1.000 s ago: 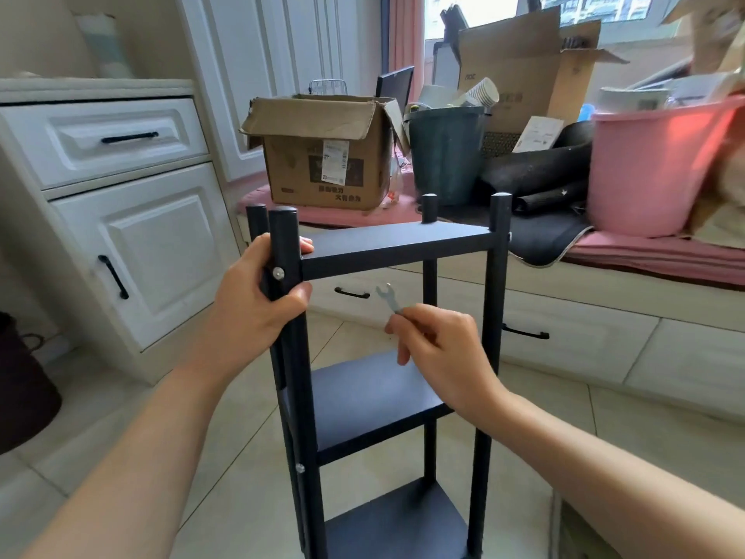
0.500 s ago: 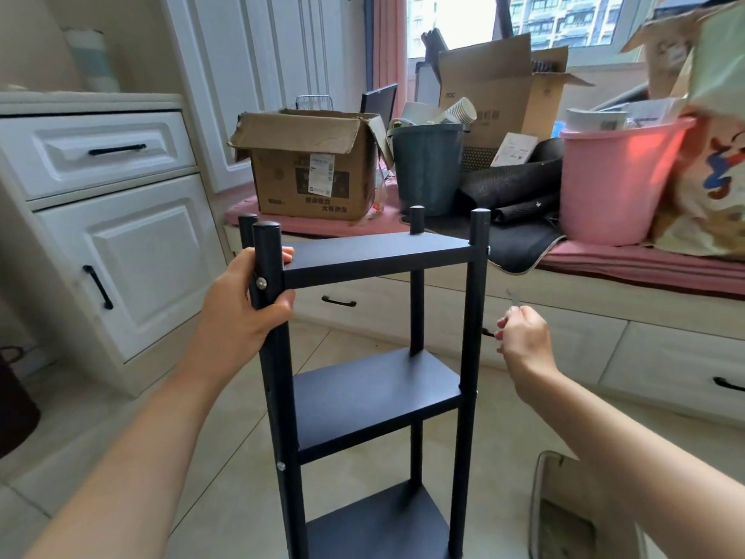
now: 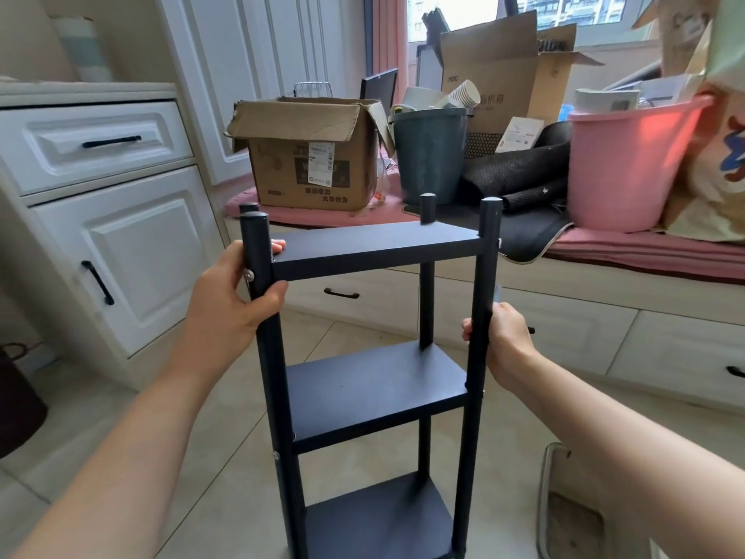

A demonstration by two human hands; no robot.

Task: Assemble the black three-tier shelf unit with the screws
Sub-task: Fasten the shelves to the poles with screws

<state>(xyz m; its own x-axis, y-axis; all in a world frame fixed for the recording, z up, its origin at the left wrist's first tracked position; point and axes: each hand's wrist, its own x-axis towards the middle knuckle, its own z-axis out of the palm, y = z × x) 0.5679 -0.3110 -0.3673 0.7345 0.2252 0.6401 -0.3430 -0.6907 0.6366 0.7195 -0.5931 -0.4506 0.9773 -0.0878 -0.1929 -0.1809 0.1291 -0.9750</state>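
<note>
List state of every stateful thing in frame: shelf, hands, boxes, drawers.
shelf unit: upright on the floor, three tiers fitted to four posts
left hand: grips the front-left post just below the top tier
right hand: wrapped round the front-right post between the top and middle tiers
wrench: blurred, barely visible above the right hand
cardboard box: flaps open
white drawer: closed
cabinet door: closed
</note>
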